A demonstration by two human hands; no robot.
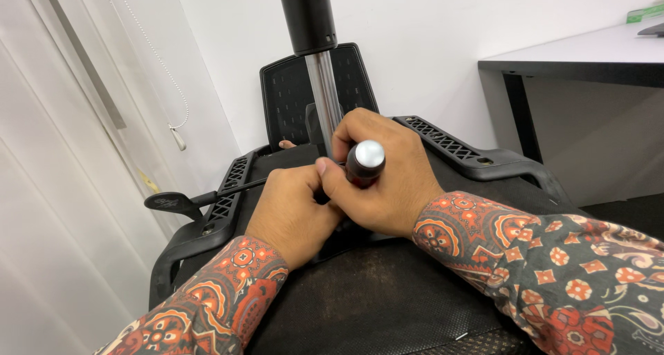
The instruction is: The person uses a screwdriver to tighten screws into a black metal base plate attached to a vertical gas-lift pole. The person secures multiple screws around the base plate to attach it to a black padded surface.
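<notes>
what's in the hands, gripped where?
The right hand holds a screwdriver by its dark handle, the silver cap end showing. The left hand presses against it on the overturned chair; whether it holds anything cannot be told.

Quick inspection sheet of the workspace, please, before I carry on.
Surface: upturned office chair underside, black, scuffed.
Job's things: screwdriver with dark handle and silver cap; chrome gas cylinder standing upright.
Clutter: black adjustment lever sticking out left.
Grippers: left hand closed beside the tool; right hand gripping the screwdriver handle.
Cables: blind's bead cord hanging at the wall.
Surroundings: white wall, desk at right.
</notes>
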